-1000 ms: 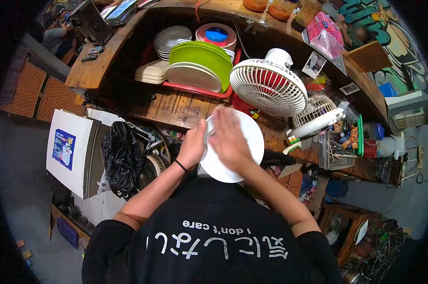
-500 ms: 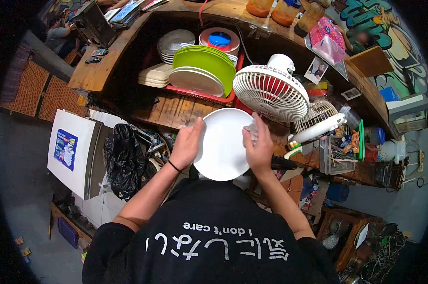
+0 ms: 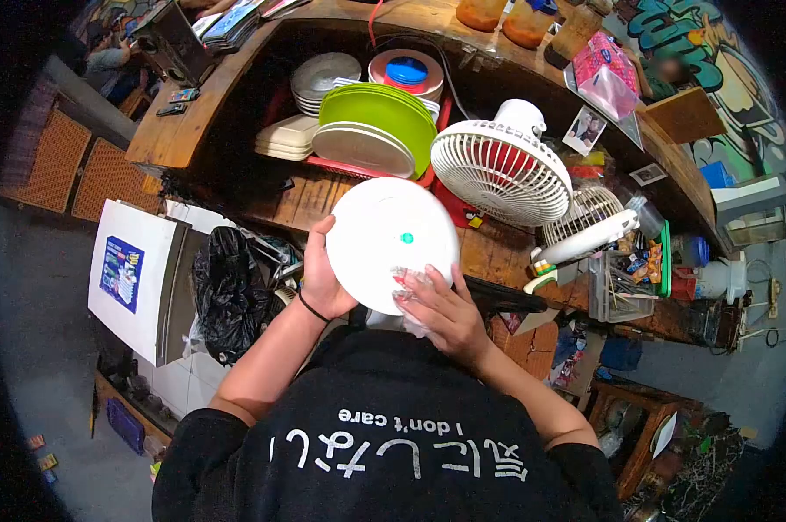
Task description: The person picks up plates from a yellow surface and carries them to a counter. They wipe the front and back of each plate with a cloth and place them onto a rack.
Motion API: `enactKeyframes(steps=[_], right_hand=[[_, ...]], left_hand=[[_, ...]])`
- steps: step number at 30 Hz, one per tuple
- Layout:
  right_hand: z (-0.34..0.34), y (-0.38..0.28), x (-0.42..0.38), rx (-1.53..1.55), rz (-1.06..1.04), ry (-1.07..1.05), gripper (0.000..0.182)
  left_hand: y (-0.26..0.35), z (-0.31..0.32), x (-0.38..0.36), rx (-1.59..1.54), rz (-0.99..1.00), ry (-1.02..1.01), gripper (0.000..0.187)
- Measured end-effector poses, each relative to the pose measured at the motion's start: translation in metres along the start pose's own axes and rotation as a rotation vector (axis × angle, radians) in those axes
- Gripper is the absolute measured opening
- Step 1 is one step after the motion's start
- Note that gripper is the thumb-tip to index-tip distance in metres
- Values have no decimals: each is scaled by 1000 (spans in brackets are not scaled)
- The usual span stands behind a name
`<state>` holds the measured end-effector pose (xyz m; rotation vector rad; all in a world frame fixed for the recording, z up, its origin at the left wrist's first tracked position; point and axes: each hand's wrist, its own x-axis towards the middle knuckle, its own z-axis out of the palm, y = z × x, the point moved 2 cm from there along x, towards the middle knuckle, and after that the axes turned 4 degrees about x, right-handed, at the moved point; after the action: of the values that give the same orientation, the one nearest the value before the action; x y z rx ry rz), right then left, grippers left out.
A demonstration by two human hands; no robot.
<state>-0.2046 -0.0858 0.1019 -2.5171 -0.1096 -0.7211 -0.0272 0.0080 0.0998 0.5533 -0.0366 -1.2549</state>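
Note:
A round white plate (image 3: 367, 226) is tilted in front of my chest, its underside with a small green mark facing me. My left hand (image 3: 325, 274) grips it by the left edge, thumb along the rim, with a dark band on the wrist. Against the lower right of the plate, my right hand (image 3: 449, 317) presses a crumpled whitish cloth or wipe (image 3: 408, 304) with red print. The fingers partly cover this cloth, so its exact kind is hidden.
Beyond the plate, a red rack (image 3: 336, 167) holds green plates (image 3: 380, 117), white plates and bowls. A white fan (image 3: 502, 165) stands at its right. A black plastic bag (image 3: 228, 291) hangs at the left, and a clear bin (image 3: 619, 291) of utensils sits at the right.
The plate has been flipped from its plain face to its marked underside and shifted up and left. My right hand moved from its right edge onto the lower surface with the cloth.

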Motion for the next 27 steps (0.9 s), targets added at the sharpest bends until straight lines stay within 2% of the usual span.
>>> enactKeyframes(steps=[1,3,5,7,9,10,12,15,16,18,19,21,22,26,27], right_hand=[[2,-2,0,-6,22,-113,46],[7,-10,13,-16,92,-166,51],[14,-13,35,-29,158,-214,57],[16,-4,55,-81,375,-60,64],[10,16,65,-176,414,30,62],[7,31,64,-92,510,43,61],[8,49,57,120,638,68,58],[17,35,55,99,524,177,55],[16,21,60,21,423,155,54],[21,4,57,65,276,8,57],[24,-4,56,33,214,-61,58],[25,-12,49,65,178,-107,57],[25,-14,47,95,139,-157,57],[18,-5,58,19,179,-153,58],[14,-1,63,12,262,-45,56]], left_hand=[[-3,2,0,1,-48,-63,63],[-13,4,0,1,-100,-130,61],[-35,-1,-2,50,-192,2,65],[-43,-2,-4,40,-185,25,64],[-40,7,-7,-17,-188,-53,64],[-37,3,-8,-36,-207,-181,62],[-35,-1,-7,30,-207,-179,61],[-36,-1,-5,118,-210,-141,64],[-36,4,-4,89,-182,-113,67],[-33,13,-3,71,-122,-15,79],[-31,6,-4,73,-122,-12,79],[-27,-2,-5,48,-149,-113,85],[-28,0,-6,89,-140,-81,92],[-31,9,-7,234,-53,-31,95],[-34,0,-8,380,-90,-61,96]])
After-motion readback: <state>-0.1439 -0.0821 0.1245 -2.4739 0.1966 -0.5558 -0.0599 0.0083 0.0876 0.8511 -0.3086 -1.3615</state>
